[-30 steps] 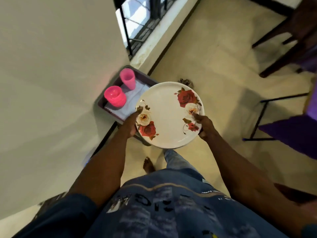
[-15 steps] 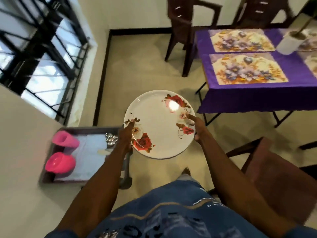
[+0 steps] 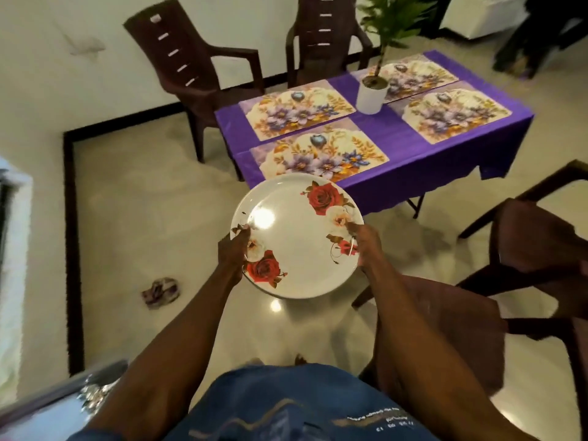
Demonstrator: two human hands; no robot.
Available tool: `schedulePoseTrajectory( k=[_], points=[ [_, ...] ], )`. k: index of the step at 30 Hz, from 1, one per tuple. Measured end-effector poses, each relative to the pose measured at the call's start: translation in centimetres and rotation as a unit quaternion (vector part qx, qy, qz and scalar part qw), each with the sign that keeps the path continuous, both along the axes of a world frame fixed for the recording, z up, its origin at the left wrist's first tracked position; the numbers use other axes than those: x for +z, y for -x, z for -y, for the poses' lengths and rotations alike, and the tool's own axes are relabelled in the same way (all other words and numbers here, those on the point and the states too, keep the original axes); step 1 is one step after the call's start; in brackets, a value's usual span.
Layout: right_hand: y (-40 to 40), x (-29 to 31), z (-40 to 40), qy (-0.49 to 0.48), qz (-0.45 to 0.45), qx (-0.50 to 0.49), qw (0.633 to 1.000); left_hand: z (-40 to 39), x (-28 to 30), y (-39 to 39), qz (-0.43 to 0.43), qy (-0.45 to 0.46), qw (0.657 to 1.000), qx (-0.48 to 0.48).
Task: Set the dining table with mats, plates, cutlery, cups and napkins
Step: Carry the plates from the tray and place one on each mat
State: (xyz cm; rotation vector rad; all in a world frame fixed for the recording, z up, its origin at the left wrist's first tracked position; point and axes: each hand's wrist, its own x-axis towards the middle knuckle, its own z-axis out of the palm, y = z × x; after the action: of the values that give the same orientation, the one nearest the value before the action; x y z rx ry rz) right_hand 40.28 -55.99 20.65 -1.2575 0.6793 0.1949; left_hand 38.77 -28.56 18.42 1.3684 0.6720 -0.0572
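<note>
Plates come first in this judgement: a white dinner plate (image 3: 296, 237) printed with red and cream roses is carried level in front of the body, clear of the floor and of every surface. The left hand (image 3: 231, 249) clamps its near-left rim, thumb on top and fingers hidden under it; the right hand (image 3: 366, 243) does the same at the near-right rim. Both are closed on the rim, neither wide. A second edge shows beneath the plate at its near side, so this may be a stack, though I cannot tell how many.

From that two-handed grip the dining table (image 3: 458, 160), draped in purple cloth, lies ahead and to the right, near but apart from the plate. Four floral placemats are already down. The nearest placemat (image 3: 321, 157) sits straight beyond the plate's far rim, its long side running left to right across the line of travel. The other three lie farther out and rightward, past a potted plant (image 3: 370, 93) in a white pot.

My reading is that the mats are done and plates are the step in hand. The nearest mat lies slightly nearer the right hand, so a short reach forward and a little right should land it. A brown chair (image 3: 477, 316) stands just to the right of the right arm and could crowd the elbow.

Cutlery, cups and napkins are not on the table.
</note>
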Motion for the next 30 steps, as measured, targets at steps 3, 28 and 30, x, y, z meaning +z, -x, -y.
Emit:
schedulePoseTrajectory(
  k=[3, 28, 30],
  points=[
    [-2.1, -0.4, 2.9, 0.033, -0.005, -0.035, 0.999, 2.5, -0.5, -4.3, -0.019, -0.005, 0.999, -0.039],
    [-33.9, -1.1, 22.5, 0.148, -0.065, -0.165, 0.973, 24.3, -2.4, -41.9, -0.024, -0.146, 0.982, -0.115],
    [-36.1, -1.6, 24.5, 0.157, -0.083, -0.163, 0.970, 26.1, -2.5, -43.4, -0.026, -0.141, 0.984, -0.104]
  ],
)
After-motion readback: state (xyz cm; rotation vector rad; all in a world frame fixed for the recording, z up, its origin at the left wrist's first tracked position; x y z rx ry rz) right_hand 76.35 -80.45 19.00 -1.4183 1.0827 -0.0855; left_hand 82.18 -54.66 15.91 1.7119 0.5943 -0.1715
